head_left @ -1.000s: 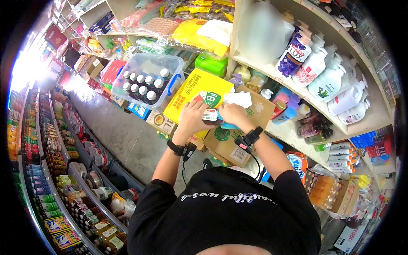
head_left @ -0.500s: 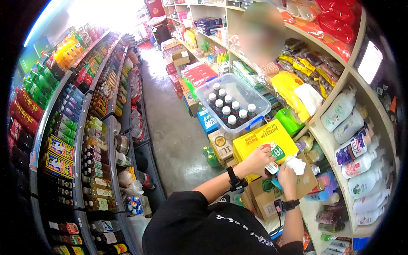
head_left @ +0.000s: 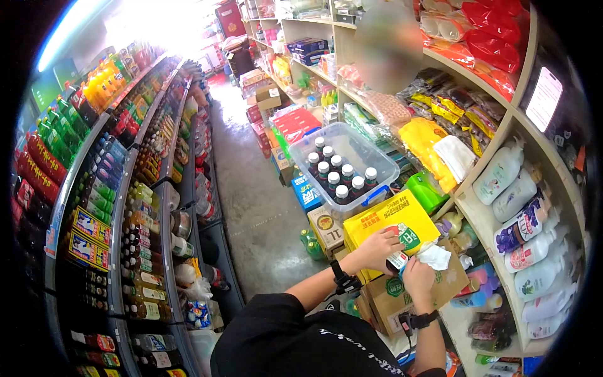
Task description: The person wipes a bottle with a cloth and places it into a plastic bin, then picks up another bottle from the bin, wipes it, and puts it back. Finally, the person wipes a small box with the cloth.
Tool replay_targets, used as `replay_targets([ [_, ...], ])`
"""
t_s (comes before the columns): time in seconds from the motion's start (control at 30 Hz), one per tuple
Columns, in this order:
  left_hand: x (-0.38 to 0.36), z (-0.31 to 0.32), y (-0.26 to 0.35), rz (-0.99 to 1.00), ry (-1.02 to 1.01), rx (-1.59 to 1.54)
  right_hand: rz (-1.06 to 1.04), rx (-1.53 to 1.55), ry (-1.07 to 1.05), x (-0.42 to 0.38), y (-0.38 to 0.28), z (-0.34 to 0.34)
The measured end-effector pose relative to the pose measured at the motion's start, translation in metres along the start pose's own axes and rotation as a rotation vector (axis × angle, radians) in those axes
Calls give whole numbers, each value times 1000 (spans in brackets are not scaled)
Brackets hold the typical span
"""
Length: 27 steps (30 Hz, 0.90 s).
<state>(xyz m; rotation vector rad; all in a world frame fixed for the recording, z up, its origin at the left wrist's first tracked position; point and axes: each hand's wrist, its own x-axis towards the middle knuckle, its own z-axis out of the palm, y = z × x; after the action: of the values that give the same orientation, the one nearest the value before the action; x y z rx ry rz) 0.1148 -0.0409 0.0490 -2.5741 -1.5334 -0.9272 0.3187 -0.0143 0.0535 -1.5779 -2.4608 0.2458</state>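
Note:
Over the yellow carton (head_left: 370, 229), my left hand (head_left: 377, 249) is closed around a small dark bottle (head_left: 396, 261) with a white and red label. Beside it, my right hand (head_left: 419, 279) is closed on a crumpled white cloth (head_left: 434, 257), which sticks out past the fingers. Something light blue shows between the two hands, partly hidden by the fingers. Beyond the carton, a clear plastic bin (head_left: 384, 164) holds several dark bottles (head_left: 336, 179) with white caps, standing upright toward its left side.
An open brown cardboard box (head_left: 402, 301) sits under my hands. Shelving with pump bottles (head_left: 499, 169) rises on the right, and drink shelves (head_left: 135, 251) line the left. A green bottle (head_left: 310, 244) stands on the aisle floor (head_left: 251, 207). A phone (head_left: 544, 99) is at upper right.
Both hands have shifted slightly left and down with the bottle and cloth. The bottle's dark body shows more now, and the cloth looks more bunched. The bin's bottles stay put.

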Motion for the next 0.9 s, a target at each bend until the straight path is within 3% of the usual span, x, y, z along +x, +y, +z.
replay_targets([
  [0.13,-1,1,0,20,31,10,-99,0,-179,15,20,8],
  [0.23,0,-1,4,-21,-61,19,-233,-1,-237,23,39,20],
  [0.43,3,-6,3,-21,-39,-4,-206,10,-457,45,51,32],
  [0.53,3,-6,4,-28,-64,16,-168,-80,-405,32,32,14],
  [0.67,2,-4,1,17,-59,34,159,0,-224,10,1,-6],
  [0.77,4,-12,2,13,-57,1,48,50,10,-7,-1,6],
  [0.9,-1,-9,2,35,-7,-19,-49,61,100,-28,-10,-1],
])
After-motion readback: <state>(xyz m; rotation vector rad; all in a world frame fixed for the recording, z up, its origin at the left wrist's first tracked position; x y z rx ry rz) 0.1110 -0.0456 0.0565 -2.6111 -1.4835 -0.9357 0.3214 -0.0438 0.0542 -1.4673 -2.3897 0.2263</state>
